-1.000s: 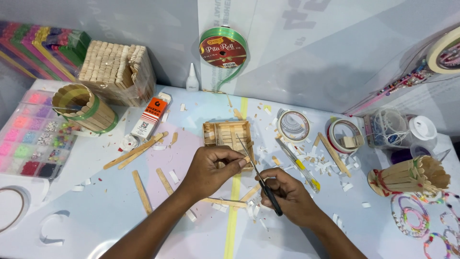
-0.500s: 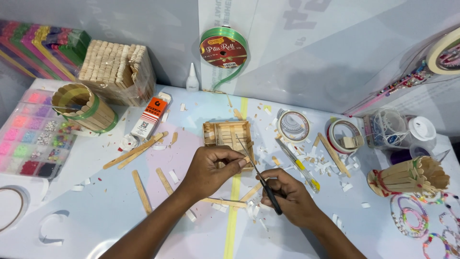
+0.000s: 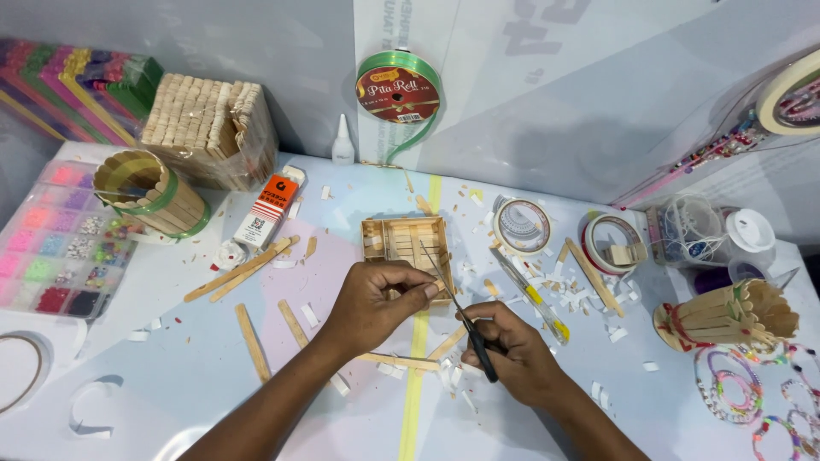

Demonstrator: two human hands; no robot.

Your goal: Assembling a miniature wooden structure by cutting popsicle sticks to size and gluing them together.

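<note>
My left hand [image 3: 376,303] pinches a small piece of wooden craft stick [image 3: 434,288] at its fingertips, just below a shallow tray built of craft sticks [image 3: 405,242]. My right hand [image 3: 512,352] grips thin black-handled scissors [image 3: 461,318]; their blades point up and left and meet the pinched piece. A loose stick [image 3: 400,362] lies under both hands on the pale table [image 3: 171,376].
Loose sticks [image 3: 242,271] and white scraps lie left. A stick-built cup [image 3: 152,194], stick bundle [image 3: 209,130], glue tube [image 3: 266,212], bead organiser [image 3: 51,243], green ribbon spool [image 3: 398,85], tape rolls [image 3: 523,224], [image 3: 613,241], yellow craft knife [image 3: 534,297], stick vase [image 3: 726,314] surround the work.
Almost nothing differs. Both hands stay in the same place with the scissors at the pinched stick piece.
</note>
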